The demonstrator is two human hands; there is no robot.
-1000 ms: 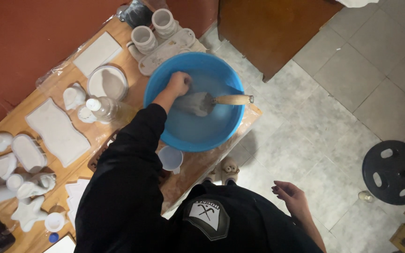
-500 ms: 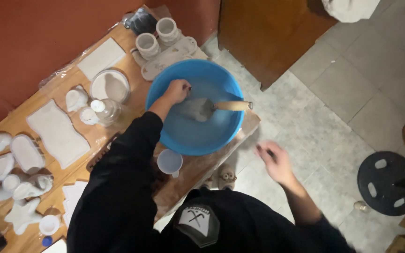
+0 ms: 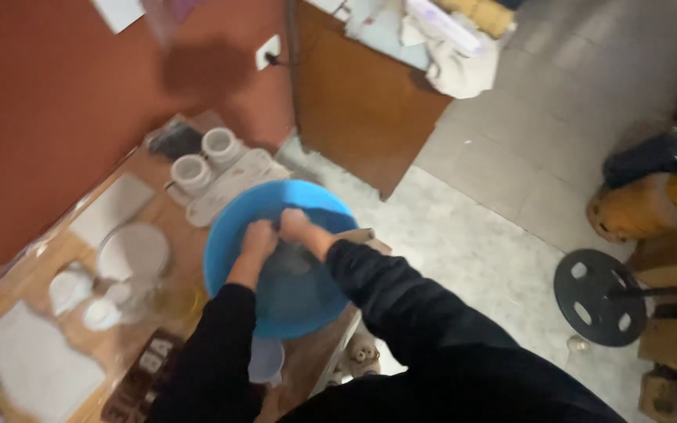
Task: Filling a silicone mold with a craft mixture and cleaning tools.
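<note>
Both hands — left hand (image 3: 258, 236) and right hand (image 3: 293, 224) — are together inside the blue bowl (image 3: 233, 258) (grip blurred, I cannot tell) on the wooden table (image 3: 178, 266)

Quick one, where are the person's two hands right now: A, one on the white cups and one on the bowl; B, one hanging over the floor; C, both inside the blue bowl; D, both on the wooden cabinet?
C: the left hand and right hand sit close together inside the blue bowl on the wooden table.
</note>
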